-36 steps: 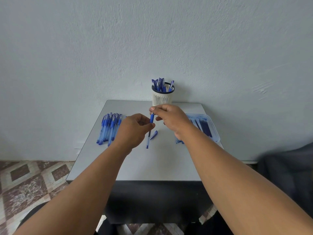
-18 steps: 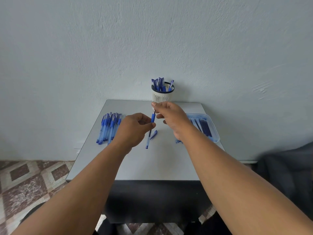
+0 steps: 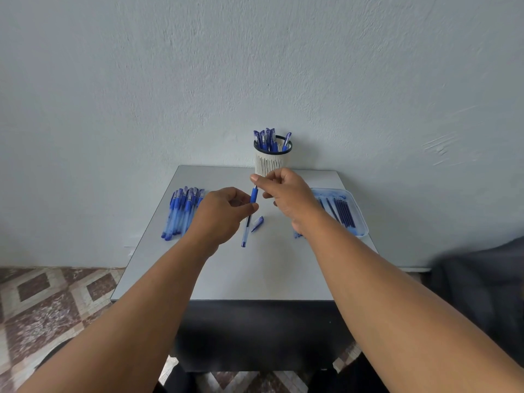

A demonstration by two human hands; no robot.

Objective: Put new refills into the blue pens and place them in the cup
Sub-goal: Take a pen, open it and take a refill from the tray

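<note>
The cup (image 3: 272,163) stands at the table's (image 3: 226,273) back edge, pens (image 3: 181,212) lie along the left edge, and the tray (image 3: 357,214) at the right edge.

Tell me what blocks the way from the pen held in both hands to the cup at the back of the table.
Nothing visible does. The blue pen is held between the left hand and right hand, just in front of the white slotted cup. Several blue capped pens already stand inside the cup, but open room shows at its rim.

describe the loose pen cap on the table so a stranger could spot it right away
On the grey table, look in front of the white slatted cup, between the two hands. The cap lies alone beside the held pen, a short blue stub, far shorter than the full pens piled at the left.
</note>
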